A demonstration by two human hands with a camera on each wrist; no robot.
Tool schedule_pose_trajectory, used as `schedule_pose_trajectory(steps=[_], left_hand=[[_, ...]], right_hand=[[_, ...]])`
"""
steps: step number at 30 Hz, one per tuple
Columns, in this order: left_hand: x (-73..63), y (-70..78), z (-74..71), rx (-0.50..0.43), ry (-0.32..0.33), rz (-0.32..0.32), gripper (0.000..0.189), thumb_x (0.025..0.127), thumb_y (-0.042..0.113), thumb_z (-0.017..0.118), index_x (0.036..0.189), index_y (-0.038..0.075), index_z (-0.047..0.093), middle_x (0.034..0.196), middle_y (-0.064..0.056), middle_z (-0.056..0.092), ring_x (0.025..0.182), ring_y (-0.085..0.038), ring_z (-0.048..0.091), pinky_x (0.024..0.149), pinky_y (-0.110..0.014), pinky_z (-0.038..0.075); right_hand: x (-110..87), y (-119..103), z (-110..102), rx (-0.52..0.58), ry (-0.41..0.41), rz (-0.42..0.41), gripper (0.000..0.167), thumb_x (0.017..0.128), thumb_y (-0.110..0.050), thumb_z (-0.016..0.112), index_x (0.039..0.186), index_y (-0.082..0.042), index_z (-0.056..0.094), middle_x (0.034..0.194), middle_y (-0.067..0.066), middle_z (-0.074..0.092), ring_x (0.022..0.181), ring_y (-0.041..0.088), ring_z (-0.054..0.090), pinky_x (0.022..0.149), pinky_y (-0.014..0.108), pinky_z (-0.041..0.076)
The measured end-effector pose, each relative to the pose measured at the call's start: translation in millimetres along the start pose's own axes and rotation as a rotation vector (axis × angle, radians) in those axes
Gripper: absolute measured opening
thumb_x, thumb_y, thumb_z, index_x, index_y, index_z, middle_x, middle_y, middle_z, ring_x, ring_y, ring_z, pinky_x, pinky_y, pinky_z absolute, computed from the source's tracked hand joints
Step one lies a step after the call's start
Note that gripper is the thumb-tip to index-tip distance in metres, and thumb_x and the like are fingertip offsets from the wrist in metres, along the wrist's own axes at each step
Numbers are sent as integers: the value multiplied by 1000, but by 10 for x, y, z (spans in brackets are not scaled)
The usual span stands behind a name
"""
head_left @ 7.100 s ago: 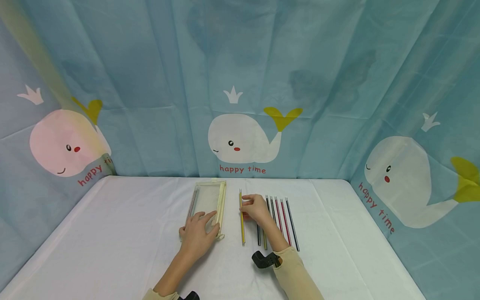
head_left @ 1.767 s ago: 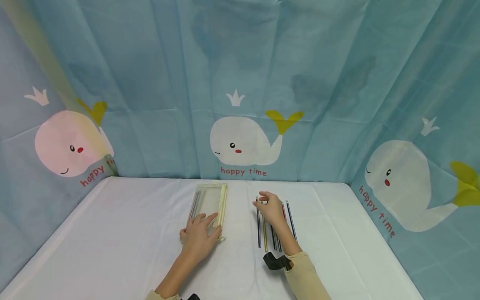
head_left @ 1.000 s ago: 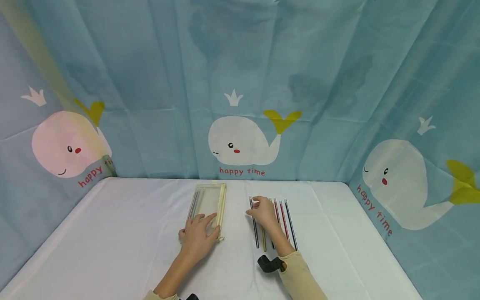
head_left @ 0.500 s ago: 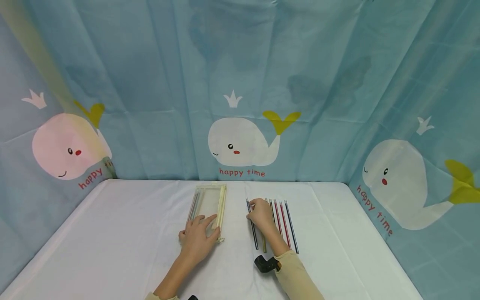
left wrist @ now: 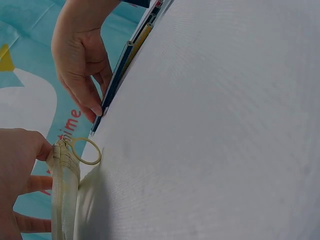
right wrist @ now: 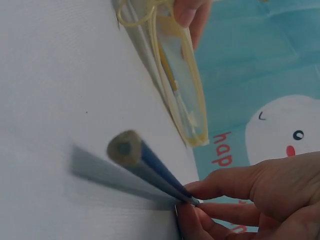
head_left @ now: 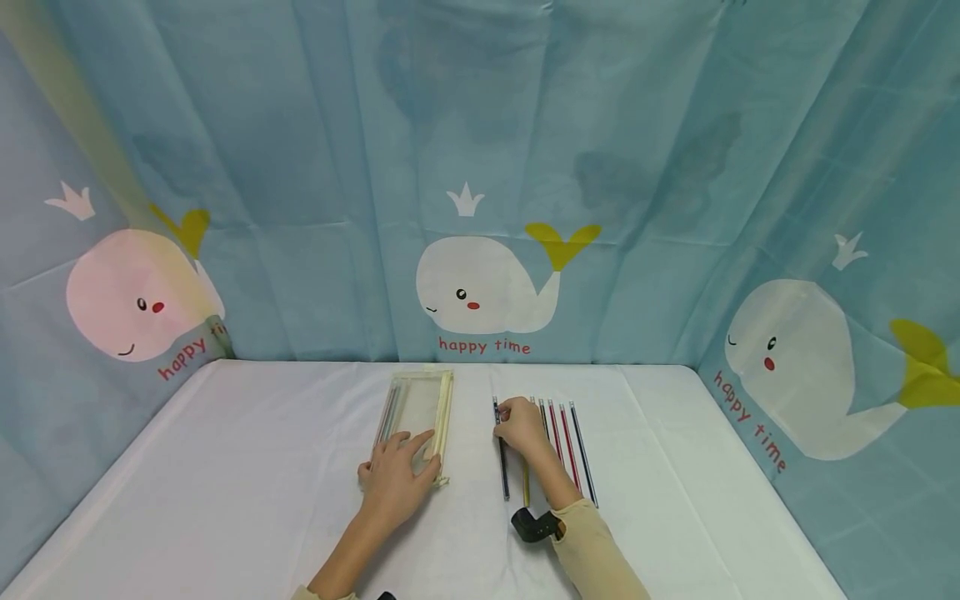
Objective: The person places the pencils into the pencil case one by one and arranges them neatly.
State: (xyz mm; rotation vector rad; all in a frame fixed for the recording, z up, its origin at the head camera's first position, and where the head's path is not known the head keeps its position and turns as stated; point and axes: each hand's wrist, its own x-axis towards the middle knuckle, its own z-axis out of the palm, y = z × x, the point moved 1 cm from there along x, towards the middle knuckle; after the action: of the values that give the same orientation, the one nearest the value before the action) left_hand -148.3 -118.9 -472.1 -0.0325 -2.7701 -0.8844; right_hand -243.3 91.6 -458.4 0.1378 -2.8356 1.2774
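My left hand [head_left: 397,477] lies spread over the near part of a clear pencil case [head_left: 417,401] with pale yellow edging, gripping it by its sides. Through the opening in the right wrist view, a yellow pencil [right wrist: 167,66] shows inside the pencil case. To its right, my right hand [head_left: 523,427] pinches a dark blue pencil [head_left: 504,475] between thumb and fingers near its far end. The pencil's blunt near end [right wrist: 124,148] points toward the right wrist camera, and its shadow falls on the cloth. The zipper ring [left wrist: 87,151] hangs at the near corner of the case.
Right of the held pencil, a gold pencil [head_left: 527,483] lies partly under the right hand. Beyond it lie red pencils [head_left: 570,448] and a dark pencil [head_left: 582,454] in a row. White cloth [head_left: 225,483] covers the table; a blue whale-print curtain [head_left: 480,125] stands behind.
The yellow pencil held earlier is gone from the table. The right hand has taken hold of the dark blue pencil and drawn it left, away from the row. The left hand stays on the case.
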Motion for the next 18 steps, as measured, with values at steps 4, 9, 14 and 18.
schedule_pose_trajectory(steps=[4,9,14,18], left_hand=[[-2,2,-4,-5,3,3,42,100,36,65,138,19,71,143,-24,60,129,-52,50,88,-76,38],[-5,11,-6,-4,7,2,42,100,36,65,138,19,71,143,-24,60,130,-52,51,88,-76,38],[0,8,3,0,11,8,42,100,35,65,138,19,71,142,-25,60,129,-53,51,87,-75,38],[-2,6,12,-4,9,3,42,100,35,65,138,19,71,143,-25,60,130,-53,51,88,-77,38]], right_hand=[[13,12,-2,64,-25,33,33,81,7,77,113,13,72,82,9,65,66,16,57,59,27,51],[17,27,-3,108,-42,62,35,83,5,76,117,14,70,82,9,66,63,14,58,58,25,52],[23,35,-15,113,-47,65,36,86,1,74,120,13,70,88,14,69,63,14,60,58,25,52],[22,37,-19,132,-64,79,37,90,0,71,125,12,68,86,13,70,55,11,58,54,23,50]])
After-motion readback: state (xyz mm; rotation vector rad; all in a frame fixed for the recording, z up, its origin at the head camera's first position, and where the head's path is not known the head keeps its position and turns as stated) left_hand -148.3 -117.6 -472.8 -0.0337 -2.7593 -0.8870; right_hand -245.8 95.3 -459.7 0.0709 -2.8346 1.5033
